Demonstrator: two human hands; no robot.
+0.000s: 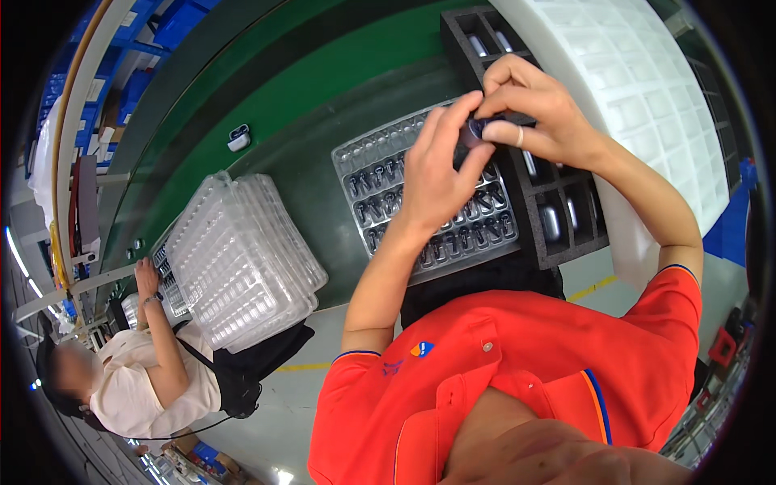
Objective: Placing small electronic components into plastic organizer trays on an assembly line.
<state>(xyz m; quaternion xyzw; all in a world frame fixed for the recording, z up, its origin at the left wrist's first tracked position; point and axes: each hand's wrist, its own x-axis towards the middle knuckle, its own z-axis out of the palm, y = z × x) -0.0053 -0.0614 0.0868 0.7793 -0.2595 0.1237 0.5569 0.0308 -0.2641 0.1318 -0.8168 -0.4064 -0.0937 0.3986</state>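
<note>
In front of me, my left hand [439,179] and my right hand [543,115] meet around a small, dark, shiny earbud case [475,129]. Fingers of both hands close on it and cover most of it, so its inside is hard to make out. Beneath my hands lies a clear plastic tray [343,160] with rows of pockets. Dark earbuds [376,177] fill several rows, while the far-left pockets look bare. Right of the tray, a black foam tray [537,239] holds shiny cases [551,221] in its compartments.
A stack of clear plastic trays [234,259] stands to the left. Farther back, an open white earbud case [238,139] sits on the green bench [315,77]. White foam packing [638,105] rises at right. Another person [153,372] works at far left.
</note>
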